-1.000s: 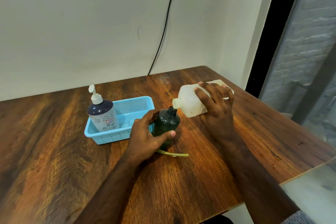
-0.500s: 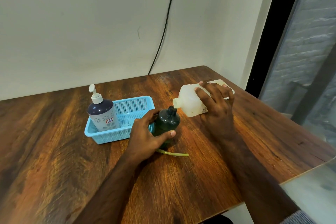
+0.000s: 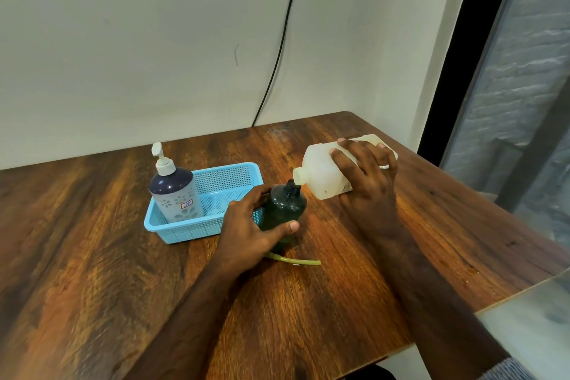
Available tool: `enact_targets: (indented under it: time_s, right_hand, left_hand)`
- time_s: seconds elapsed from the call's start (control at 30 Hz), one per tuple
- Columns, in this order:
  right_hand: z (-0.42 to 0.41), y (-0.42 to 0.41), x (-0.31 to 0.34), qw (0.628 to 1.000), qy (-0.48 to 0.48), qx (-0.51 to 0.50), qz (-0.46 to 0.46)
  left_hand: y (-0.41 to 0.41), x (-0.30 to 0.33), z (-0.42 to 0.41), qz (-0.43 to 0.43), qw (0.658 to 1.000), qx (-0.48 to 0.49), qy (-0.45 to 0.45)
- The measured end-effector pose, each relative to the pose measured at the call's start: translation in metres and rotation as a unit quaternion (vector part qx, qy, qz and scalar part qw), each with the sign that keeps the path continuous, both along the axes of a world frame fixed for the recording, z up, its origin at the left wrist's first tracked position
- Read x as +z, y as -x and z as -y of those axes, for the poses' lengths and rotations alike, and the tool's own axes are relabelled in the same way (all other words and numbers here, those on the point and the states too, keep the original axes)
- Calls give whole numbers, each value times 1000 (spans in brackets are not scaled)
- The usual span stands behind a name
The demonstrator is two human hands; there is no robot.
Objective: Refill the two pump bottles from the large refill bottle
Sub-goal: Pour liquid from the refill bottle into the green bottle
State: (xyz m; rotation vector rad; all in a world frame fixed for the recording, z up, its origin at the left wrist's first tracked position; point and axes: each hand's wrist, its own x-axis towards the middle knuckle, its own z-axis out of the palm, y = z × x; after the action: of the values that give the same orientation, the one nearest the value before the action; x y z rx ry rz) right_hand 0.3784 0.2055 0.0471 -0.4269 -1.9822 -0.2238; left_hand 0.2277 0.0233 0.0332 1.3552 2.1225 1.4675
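One yellowish tube (image 3: 294,261) lies on the wooden table (image 3: 92,256) just nearer than the left hand (image 3: 249,234). That hand wraps one dark green bottle (image 3: 282,210), upright, its neck open. The right hand (image 3: 367,182) clasps one translucent white refill bottle (image 3: 320,174), tipped so its spout meets the green neck. Beyond the left hand, one blue basket (image 3: 197,228) holds one grey pump bottle (image 3: 175,194).

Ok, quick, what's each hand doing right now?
Left hand: closed around the dark green bottle, steadying it upright on the table.
Right hand: gripping the large refill bottle, tipped with its spout at the green bottle's neck.
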Motion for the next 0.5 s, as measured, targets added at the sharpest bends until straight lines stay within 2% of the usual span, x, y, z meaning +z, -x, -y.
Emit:
enact_targets:
  time_s: [0.5]
  right_hand:
    - [-1, 0, 0, 1000, -7, -3, -2]
  left_hand:
    - [-1, 2, 1, 7, 1000, -5, -8]
